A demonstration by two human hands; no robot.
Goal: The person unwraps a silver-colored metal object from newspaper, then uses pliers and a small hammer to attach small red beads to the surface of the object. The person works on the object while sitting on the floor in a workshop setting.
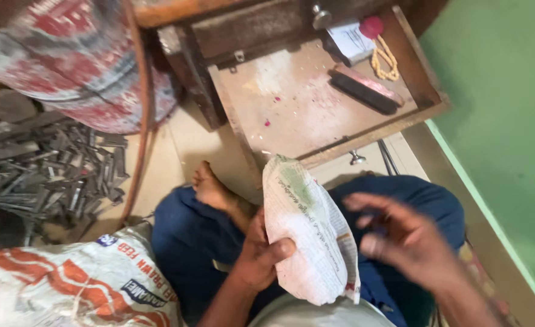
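I sit cross-legged on the floor in dark blue trousers, and my left hand (256, 260) holds a folded newspaper packet (307, 233) upright over my lap. My left fingers (279, 249) are curled shut around its lower left edge, the thumb pressed across the printed face. My right hand (403, 239) hovers just to the right of the packet, apart from it, blurred; its fingers are spread and loosely bent, holding nothing that I can make out.

Beyond the top of the packet an open wooden drawer (316, 115) juts toward me, its base dusty with a few pink specks. At the drawer's far right corner lie a string of yellowish beads (385, 60), a round pink thing (371, 26) and a small white paper item (350, 41); nearer, a long dark bar (364, 92) rests slantwise.

Left of the packet my bare foot (210, 186) shows on the pale floor. Farther left sits a heap of dark metal pieces (68, 172), with a red-and-grey patterned cloth (80, 60) above it. Below the heap, beside my left knee, lies a white woven sack (80, 284) with red and blue print. Right of the drawer rises a green wall (503, 121).
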